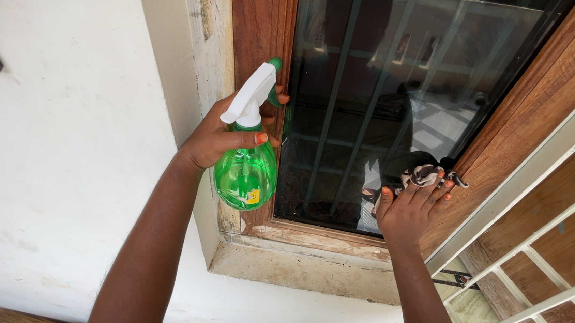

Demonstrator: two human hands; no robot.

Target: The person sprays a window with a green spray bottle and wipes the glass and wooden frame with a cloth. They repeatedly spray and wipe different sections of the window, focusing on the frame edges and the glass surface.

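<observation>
The left hand [217, 139] is wrapped around the neck of a translucent green plastic spray bottle with a white trigger head [247, 155], its nozzle at the dark glass window pane [375, 86] in its brown wooden frame [261, 16]. The right hand [410, 209] presses a crumpled patterned black-and-white cloth [427, 174] flat against the pane's lower right corner. Wiping looks under way; how much glass is clean, I cannot tell.

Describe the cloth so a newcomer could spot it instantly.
Find the dark window pane in its wooden frame. At its lower right corner the right hand presses the cloth against the glass. It alone is black-and-white patterned.
</observation>
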